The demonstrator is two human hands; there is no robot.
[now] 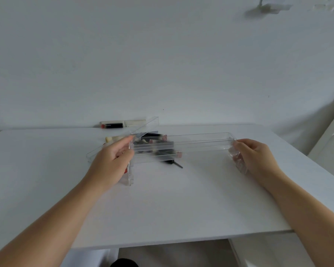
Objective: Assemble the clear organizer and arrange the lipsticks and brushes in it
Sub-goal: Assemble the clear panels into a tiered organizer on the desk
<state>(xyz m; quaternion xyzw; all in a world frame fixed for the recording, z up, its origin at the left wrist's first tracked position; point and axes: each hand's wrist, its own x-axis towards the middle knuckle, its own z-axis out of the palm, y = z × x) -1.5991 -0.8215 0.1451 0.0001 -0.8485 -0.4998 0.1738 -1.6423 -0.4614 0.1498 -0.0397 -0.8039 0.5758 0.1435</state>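
Note:
A long clear tray (199, 144) hangs level above the white table (162, 205). My left hand (112, 162) grips its left end together with a clear upright side panel (131, 170) that stands on the table. My right hand (256, 157) holds the right end and another clear side panel (237, 160). A second clear tray (143, 130) leans at a slant behind my left hand. Through and behind the held tray lies a pile of lipsticks and brushes (160, 145), blurred. A black brush (174, 163) pokes out toward me.
A black and red lipstick tube (112, 125) and a white box (135, 123) lie at the table's back edge against the wall. White furniture (328, 149) stands to the right of the table. The table's front edge runs just below my forearms.

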